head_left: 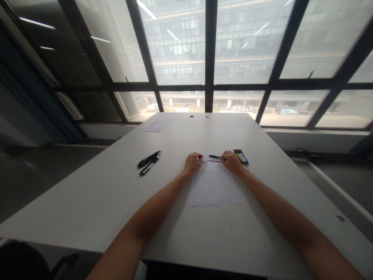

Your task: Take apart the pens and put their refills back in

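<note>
From the head view, we have both arms stretched across the white table (96,194) toward its far edge by the window. Our left hand (192,162) sits curled at the far left corner of a sheet of paper (214,186), fingers folded in; we cannot tell whether it pins the sheet or merely rests there, nor whether anything is inside the grip. Our right hand (231,161) is at the far right corner of the sheet, its grip closed around a green pen (215,156), which lies nearly flat and points left, its tip over a small white slip just beyond the sheet's far edge.

To do this well, we judge that the left hand should press the paper flat so it cannot slide, and the right should hold the pen low and steady near its tip.

Just beside the right hand, toward the right edge, lies a row of coloured pens (241,156), side by side. Well apart, toward the left edge, is a loose bunch of black pens (149,161). More papers (161,122) lie at the far left corner. No containers are in view; everything lies directly on the table.
</note>
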The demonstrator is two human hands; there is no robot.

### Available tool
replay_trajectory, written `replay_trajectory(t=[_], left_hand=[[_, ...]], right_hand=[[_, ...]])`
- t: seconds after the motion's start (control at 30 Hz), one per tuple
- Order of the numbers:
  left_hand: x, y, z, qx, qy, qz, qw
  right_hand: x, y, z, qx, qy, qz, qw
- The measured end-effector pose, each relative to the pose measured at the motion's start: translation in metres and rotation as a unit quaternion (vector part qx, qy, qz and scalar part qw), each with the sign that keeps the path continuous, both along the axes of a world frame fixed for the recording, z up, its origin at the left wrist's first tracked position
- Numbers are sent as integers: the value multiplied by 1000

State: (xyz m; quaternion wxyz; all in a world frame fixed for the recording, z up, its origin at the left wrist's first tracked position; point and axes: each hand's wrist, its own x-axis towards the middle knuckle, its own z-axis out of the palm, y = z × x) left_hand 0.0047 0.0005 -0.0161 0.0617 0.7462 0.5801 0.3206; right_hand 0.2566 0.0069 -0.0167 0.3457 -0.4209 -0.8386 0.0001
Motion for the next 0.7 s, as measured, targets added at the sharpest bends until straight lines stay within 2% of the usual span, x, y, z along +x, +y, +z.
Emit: replay_trajectory(t=[0.23,0.43,0.57,0.7], left_hand=[[2,3,1,1,-25,6,1000],[1,0,6,-6,-123,28,992],[0,-2,9,16,-174,42,984],[0,-3,8,53,-120,23,991]], right_hand=[[0,0,1,-1,2,9,1000],[0,-1,1,-3,8,18,1000],[0,1,0,-1,9,21,1000],[1,0,-1,3,9,32,999]])
